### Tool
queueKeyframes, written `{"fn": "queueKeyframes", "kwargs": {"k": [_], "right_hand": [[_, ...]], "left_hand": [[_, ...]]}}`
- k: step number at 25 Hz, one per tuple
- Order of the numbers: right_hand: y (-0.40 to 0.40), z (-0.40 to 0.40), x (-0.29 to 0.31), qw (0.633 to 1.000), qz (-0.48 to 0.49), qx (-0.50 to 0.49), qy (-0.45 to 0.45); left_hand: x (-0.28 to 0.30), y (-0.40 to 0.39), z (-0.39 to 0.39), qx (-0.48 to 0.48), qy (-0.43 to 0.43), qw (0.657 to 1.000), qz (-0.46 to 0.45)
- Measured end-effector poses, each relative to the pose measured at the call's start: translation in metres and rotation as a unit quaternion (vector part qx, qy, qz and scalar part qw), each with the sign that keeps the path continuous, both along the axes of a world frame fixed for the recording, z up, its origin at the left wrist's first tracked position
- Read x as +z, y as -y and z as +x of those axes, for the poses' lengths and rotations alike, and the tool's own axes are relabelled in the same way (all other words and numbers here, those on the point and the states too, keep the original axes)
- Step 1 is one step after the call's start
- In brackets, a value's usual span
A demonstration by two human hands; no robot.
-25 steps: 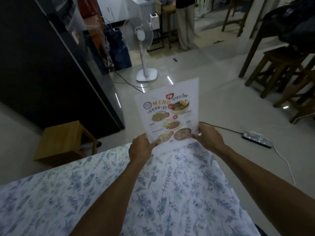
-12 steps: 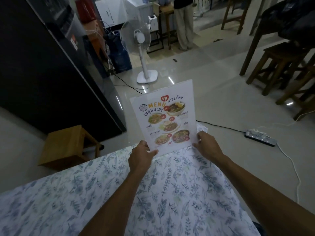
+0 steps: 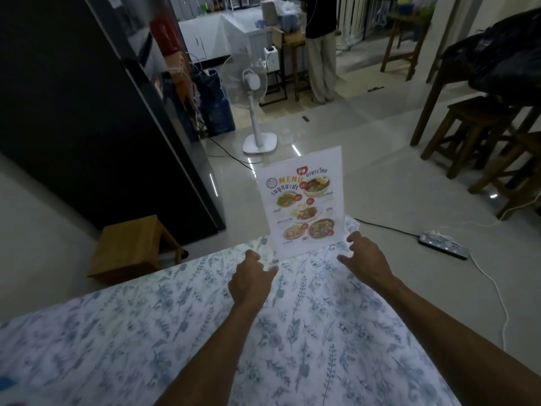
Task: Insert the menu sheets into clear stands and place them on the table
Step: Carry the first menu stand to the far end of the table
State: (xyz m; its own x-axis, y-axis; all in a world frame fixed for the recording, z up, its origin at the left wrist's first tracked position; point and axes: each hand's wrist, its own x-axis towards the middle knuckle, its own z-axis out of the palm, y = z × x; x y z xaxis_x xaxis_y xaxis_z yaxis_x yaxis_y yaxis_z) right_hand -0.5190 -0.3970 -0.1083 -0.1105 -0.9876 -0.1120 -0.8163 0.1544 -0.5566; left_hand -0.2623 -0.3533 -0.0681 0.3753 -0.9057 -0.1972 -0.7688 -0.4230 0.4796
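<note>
The menu sheet (image 3: pixel 303 200) stands upright in its clear stand (image 3: pixel 304 249) at the far edge of the bench (image 3: pixel 146 332), near its far right corner, printed side facing the wearer, on the blue floral cloth that covers the bench. The left hand (image 3: pixel 251 281) hovers just in front of the stand's lower left corner, fingers loosely curled and parted, gripping nothing; whether a fingertip touches the clear base cannot be told. The right hand (image 3: pixel 363 259) sits just beside the stand's lower right corner, fingers spread and empty, apart from the sheet. Judging from this, the placing step for this stand looks finished: it bears its own weight with neither hand closed on it. The stand is close to the bench edge, with open floor and a white pedestal fan (image 3: pixel 253 112) beyond it, so a careless brush could tip it off. The next move probably calls for drawing both hands clear without nudging the stand, then reaching for another sheet and stand; none shows in this view.
</note>
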Motion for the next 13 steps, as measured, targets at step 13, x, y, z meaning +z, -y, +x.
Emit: {"fn": "queueKeyframes", "kwargs": {"k": [13], "right_hand": [[-0.216,0.172,0.077,0.998,-0.016,0.066,0.004]], "left_hand": [[0.04,-0.238,0.121,-0.019,-0.046,0.999,-0.015]]}}
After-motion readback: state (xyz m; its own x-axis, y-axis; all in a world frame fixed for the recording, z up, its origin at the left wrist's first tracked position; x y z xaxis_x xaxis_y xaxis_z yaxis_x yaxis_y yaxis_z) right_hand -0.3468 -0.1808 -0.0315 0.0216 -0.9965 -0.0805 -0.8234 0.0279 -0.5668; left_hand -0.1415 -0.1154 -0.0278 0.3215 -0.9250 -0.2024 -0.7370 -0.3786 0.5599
